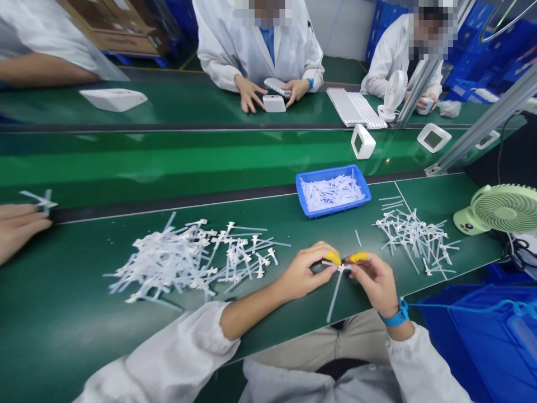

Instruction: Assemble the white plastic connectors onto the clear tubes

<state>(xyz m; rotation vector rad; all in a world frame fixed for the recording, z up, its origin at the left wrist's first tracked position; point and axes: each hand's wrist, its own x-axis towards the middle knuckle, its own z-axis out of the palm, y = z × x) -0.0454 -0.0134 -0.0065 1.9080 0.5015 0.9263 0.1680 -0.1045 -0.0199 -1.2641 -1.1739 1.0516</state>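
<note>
Between my two hands is a small white plastic connector with thin translucent strips [334,295]; one strip hangs down toward the table's front edge. My left hand [308,270] pinches it from the left, a yellow cover on one fingertip. From the other side my right hand [376,280] closes on it, also with a yellow fingertip cover and a blue band at the wrist. Further left lies a big heap of similar white connectors with strips [168,260]. A smaller heap of them [415,232] lies to the right. Behind my hands, a blue tray [312,214] holds many loose strips.
A green fan [499,210] stands at the right end of the table. Beyond runs a green conveyor [188,154] carrying white square devices [364,142]. Co-workers in white coats [260,47] sit opposite; another person's hand [20,229] reaches in at left. Blue crates [474,330] stand lower right.
</note>
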